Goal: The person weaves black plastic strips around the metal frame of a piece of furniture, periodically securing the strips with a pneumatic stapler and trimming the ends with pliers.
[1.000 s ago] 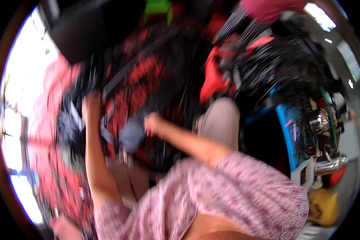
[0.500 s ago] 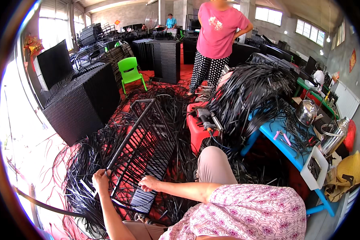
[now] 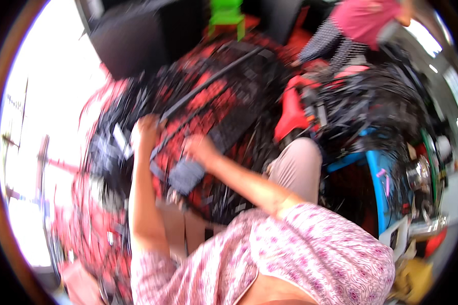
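Motion smears this moment. My left hand [image 3: 146,129] is at the near left end of a dark bar on a black frame [image 3: 209,85], with its fingers blurred. To its right, over the frame's near part, hovers or rests my right hand [image 3: 201,150]; contact and finger pose are unclear. Below the right hand shows the near end of a grey-black woven panel [image 3: 185,176] inside the frame. Loose black strips [image 3: 109,104] lie heaped around the frame on the red floor covering.
A red stool [image 3: 292,109] with a tool on it stands right of the frame. Further right are a pile of black strips [image 3: 376,96] and a blue table [image 3: 374,173]. At the back are a green chair [image 3: 226,12], a large black woven block [image 3: 135,38] and a standing person [image 3: 359,25].
My view has tilted down and swung left, so the scene sits higher and farther right. Both hands stay by the frame's near end; blur hides any finer hand motion.
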{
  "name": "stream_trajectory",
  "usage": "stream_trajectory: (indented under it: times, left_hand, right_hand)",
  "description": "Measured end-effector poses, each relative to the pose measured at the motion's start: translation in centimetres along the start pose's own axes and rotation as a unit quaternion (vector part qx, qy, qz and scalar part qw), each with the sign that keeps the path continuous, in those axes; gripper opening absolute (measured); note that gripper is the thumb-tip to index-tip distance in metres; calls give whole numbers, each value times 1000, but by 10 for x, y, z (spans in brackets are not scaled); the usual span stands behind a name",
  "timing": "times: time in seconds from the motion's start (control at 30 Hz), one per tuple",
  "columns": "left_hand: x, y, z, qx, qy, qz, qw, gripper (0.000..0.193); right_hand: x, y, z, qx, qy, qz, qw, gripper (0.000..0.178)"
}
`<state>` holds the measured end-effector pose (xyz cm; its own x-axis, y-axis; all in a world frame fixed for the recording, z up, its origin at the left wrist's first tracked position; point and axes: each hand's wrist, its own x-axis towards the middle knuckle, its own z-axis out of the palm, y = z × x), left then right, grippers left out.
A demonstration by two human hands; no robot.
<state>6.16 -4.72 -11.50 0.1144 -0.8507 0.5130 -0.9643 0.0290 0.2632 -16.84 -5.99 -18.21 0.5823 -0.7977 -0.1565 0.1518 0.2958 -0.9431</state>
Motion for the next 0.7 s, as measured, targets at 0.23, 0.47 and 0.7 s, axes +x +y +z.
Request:
stream_trajectory:
  times: [0.23, 0.47, 0.7]
  left_hand:
    - [-1, 44, -42, -121, -79, -249, 958, 44]
    - [3, 48, -44, -118, -83, -268, 952, 44]
    - [8, 40, -45, -131, -92, -248, 955, 46]
  right_hand:
    - [10, -58, 35, 13, 48, -64, 997, 21]
    - [53, -93, 57, -46, 74, -197, 977, 32]
    - [73, -101, 57, -59, 18, -210, 976, 26]
